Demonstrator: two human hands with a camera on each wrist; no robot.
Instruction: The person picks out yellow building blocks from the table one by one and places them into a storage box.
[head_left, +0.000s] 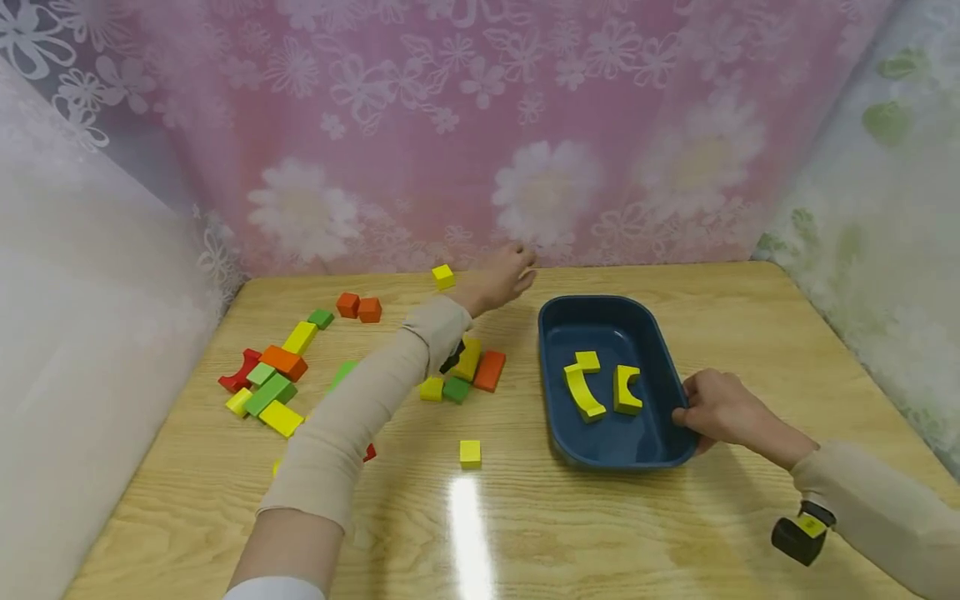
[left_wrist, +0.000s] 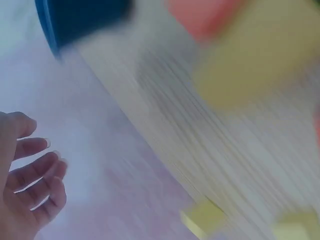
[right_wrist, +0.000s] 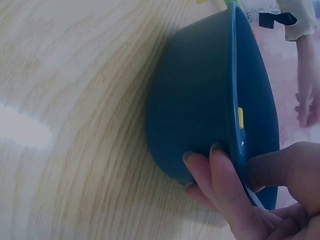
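My right hand [head_left: 722, 408] grips the right rim of a dark blue basin [head_left: 551, 417], its thumb inside the wall and fingers outside, as the right wrist view shows. Inside the basin lie a yellow cube [head_left: 587, 361], a curved yellow block [head_left: 581, 392] and a notched yellow block [head_left: 627, 390]. Over the table's back edge, left of the basin, hovers my left hand [head_left: 501, 279], with loosely bent fingers and nothing held. A yellow cube [head_left: 443, 277] sits close to its wrist. Under the left forearm, a yellow block [head_left: 468, 358] and others are partly hidden.
Several red, orange, green and yellow blocks form a loose cluster around an orange block [head_left: 283, 362] at the left. Two orange cubes [head_left: 359, 307] stand near the back. An orange-red block [head_left: 490, 371] and a lone yellow cube [head_left: 470, 453] lie left of the basin. A pink curtain [head_left: 420, 167] hangs behind.
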